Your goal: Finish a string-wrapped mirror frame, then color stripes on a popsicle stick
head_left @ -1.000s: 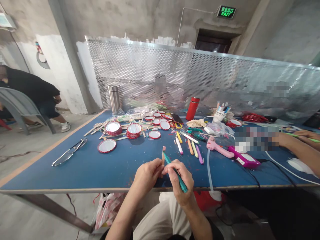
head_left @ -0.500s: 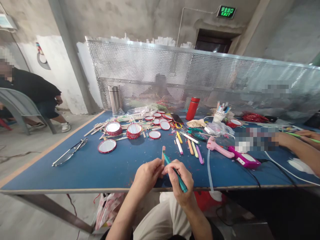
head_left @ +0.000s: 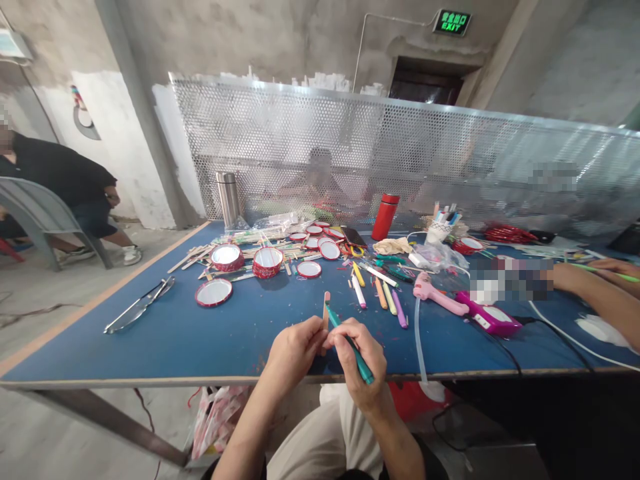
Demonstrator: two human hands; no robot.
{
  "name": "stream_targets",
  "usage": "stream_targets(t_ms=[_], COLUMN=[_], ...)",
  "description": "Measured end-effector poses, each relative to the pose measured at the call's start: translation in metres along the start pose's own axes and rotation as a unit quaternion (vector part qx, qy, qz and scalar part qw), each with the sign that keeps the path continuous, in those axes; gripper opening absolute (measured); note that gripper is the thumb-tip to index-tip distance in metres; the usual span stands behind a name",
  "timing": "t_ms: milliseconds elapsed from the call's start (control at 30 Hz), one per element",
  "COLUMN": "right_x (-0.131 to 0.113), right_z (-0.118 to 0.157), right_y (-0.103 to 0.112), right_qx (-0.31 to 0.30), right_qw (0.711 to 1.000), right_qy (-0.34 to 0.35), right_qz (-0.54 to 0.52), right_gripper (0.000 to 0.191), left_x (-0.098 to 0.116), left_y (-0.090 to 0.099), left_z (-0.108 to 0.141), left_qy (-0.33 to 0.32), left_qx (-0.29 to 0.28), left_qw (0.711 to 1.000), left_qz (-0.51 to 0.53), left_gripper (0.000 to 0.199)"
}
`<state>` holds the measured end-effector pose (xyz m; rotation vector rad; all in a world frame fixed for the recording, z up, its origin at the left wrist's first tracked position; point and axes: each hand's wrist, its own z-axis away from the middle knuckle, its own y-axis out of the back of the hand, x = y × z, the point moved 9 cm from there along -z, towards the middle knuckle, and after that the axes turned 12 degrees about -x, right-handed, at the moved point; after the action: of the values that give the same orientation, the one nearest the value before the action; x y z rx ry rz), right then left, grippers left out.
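My left hand (head_left: 299, 345) is closed around the lower part of a wooden craft stick (head_left: 326, 309), which stands nearly upright above the table's front edge. The stick's top end looks pink. A teal marker pen (head_left: 361, 360) is gripped in my right hand (head_left: 363, 365), slanting up to the left. Its tip meets the stick just below the pink end. My two hands touch or nearly touch. Beyond them lie several coloured markers, among them a purple marker (head_left: 399, 309) and an orange marker (head_left: 381, 293).
Round red-rimmed mirrors (head_left: 214, 292) and loose sticks are piled at the back. A pair of glasses (head_left: 140, 305) lies left. On the right are a pink glue gun (head_left: 440, 295), a magenta box (head_left: 493, 316), cables and a co-worker's arm (head_left: 595, 293). A red bottle (head_left: 385, 217) stands behind.
My hands, the stick and the marker hold almost the same position. At the far left, the seated person has shifted slightly leftward.
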<state>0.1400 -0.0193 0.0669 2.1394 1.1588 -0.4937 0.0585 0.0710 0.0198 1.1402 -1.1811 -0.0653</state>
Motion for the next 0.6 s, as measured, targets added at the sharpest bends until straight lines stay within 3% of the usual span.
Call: stream_targets(t_ms=[467, 600], right_x=[0.0008, 0.0032], right_z=[0.0003, 0.0033], right_y=[-0.0010, 0.0045], right_qx=[-0.003, 0.035], right_qw=[1.000, 0.999], right_qy=[0.001, -0.009], right_qz=[-0.008, -0.007], right_gripper=[0.014, 0.015], left_x=[0.0006, 0.0001], left_y=[-0.0005, -0.0011], left_z=[0.0013, -0.0002], left_qy=[0.000, 0.002], left_qx=[-0.004, -0.009], left_qw=[1.000, 1.000], left_qz=[-0.001, 0.004], left_gripper=[0.025, 0.025])
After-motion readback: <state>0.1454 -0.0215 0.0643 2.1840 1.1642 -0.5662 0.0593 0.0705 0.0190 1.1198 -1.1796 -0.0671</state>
